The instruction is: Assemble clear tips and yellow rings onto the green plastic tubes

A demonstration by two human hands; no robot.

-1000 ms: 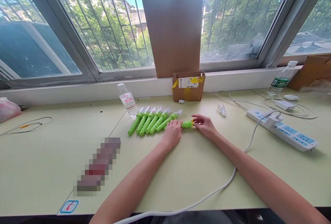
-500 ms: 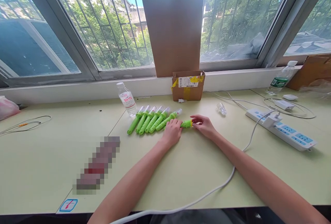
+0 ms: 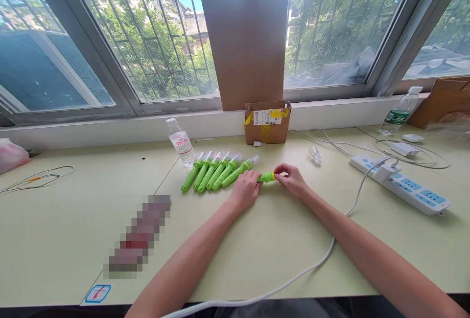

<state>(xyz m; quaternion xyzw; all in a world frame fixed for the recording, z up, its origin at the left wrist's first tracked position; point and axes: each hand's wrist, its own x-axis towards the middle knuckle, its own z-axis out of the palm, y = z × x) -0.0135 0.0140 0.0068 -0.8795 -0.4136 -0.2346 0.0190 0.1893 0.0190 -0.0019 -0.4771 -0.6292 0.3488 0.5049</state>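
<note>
My left hand (image 3: 246, 187) is closed round a green ribbed plastic tube (image 3: 266, 177), which lies nearly level just above the table or on it; I cannot tell which. At the tube's right end is a yellow ring, and the fingertips of my right hand (image 3: 289, 178) pinch there. Left of my hands several similar green tubes (image 3: 209, 173) with clear caps lie slanted side by side. A loose clear plastic cap (image 3: 315, 155) rests on the table to the right, beyond my right hand.
A water bottle (image 3: 181, 143) stands behind the green tubes. An open cardboard box (image 3: 267, 132) sits by the window sill. On the right are a power strip (image 3: 400, 184), another bottle (image 3: 400, 111) and a white cable (image 3: 308, 269) crossing under my right forearm. A pixelated object (image 3: 139, 235) lies left.
Both hands and the tube have shifted slightly to the right. My right hand's fingers have drawn closer together at the yellow ring.
</note>
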